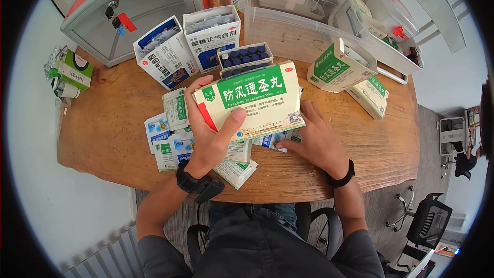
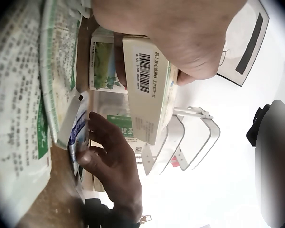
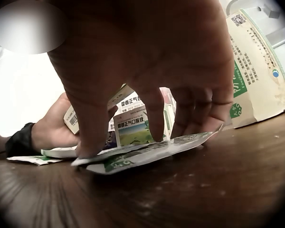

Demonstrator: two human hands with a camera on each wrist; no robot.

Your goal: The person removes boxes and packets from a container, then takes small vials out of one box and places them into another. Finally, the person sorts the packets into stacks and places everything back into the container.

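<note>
A cream and green medicine box (image 1: pixel 262 104) is held up over the table by my left hand (image 1: pixel 208 141), thumb across its front face. The box's barcode side (image 2: pixel 145 90) faces the left wrist view. Low at the table, my right hand (image 1: pixel 323 141) pinches flat sachets (image 3: pixel 147 154) between thumb and fingers, at their edges. One of these sachets is blue and white (image 2: pixel 79 130). The raised box partly hides them in the head view. More green and white sachets (image 1: pixel 176 109) and blue and white sachets (image 1: pixel 157 128) lie spread left of and below the box.
White medicine boxes (image 1: pixel 212 38) and a tray of dark-capped vials (image 1: pixel 244 56) stand behind. An opened green and cream box (image 1: pixel 337 67) and another box (image 1: pixel 369 97) are at the right. Along the back are a clear plastic bin (image 1: pixel 288 31) and a grey-framed cabinet (image 1: pixel 139 18).
</note>
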